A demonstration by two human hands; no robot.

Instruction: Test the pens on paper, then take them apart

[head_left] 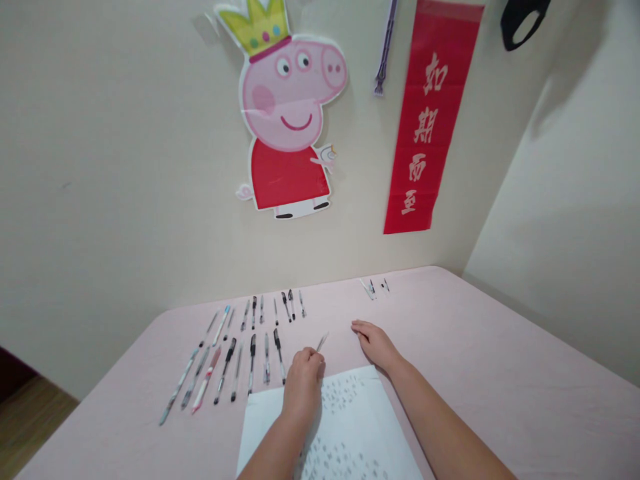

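My left hand [303, 377] is closed round a thin pen [323, 342] whose tip pokes out past my fingers, just beyond the far edge of a white paper sheet [350, 427] covered with small grey marks. My right hand [374, 343] lies flat on the pink tablecloth [475, 373], fingers stretched out to the left, holding nothing, a short way right of the pen. Both forearms reach over or beside the sheet.
Several pens [235, 360] lie in two rows on the cloth left of my hands. A few small pen parts [373, 288] sit near the far edge. A cartoon pig cut-out [287, 113] and a red banner [425, 127] hang on the wall behind.
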